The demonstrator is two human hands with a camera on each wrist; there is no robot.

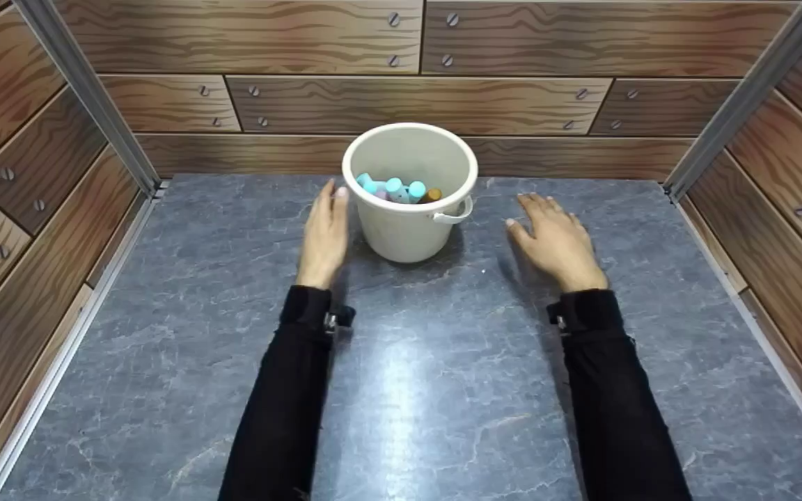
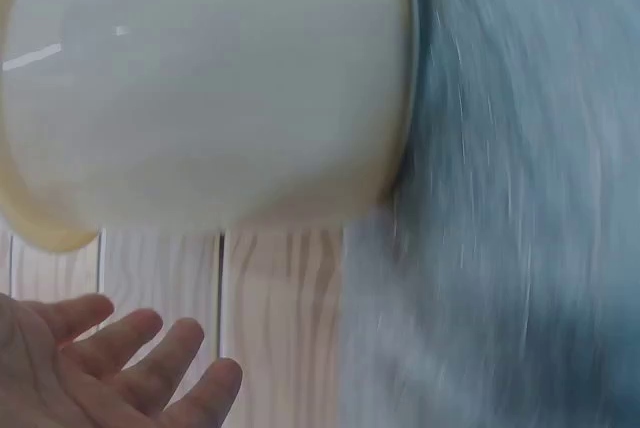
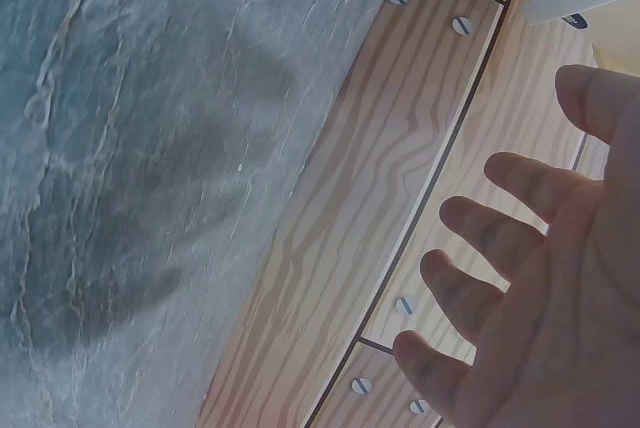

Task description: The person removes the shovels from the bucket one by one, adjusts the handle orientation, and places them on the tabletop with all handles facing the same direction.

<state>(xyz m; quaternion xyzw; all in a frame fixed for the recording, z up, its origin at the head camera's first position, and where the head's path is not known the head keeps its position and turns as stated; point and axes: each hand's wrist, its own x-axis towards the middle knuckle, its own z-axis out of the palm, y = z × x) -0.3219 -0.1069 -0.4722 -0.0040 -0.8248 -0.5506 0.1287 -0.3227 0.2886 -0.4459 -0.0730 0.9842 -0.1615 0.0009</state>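
A cream plastic bucket (image 1: 401, 233) stands upright near the back of the grey marbled surface. Inside it lie several items with light blue round ends (image 1: 394, 186) and one with a brown end (image 1: 433, 195); their lower parts are hidden by the bucket wall. Close along the bucket's left side is my left hand (image 1: 324, 233), fingers extended and the thumb near the rim. Off to the bucket's right, my right hand (image 1: 553, 240) hovers with fingers spread and holds nothing. The left wrist view shows the bucket's side wall (image 2: 210, 88) just beyond the left fingers (image 2: 150, 368).
Wood-patterned panels (image 1: 415, 104) wall in the back and both sides. Metal corner posts (image 1: 88, 90) rise at the back left and back right. The bucket's white handle (image 1: 453, 212) hangs at its front right.
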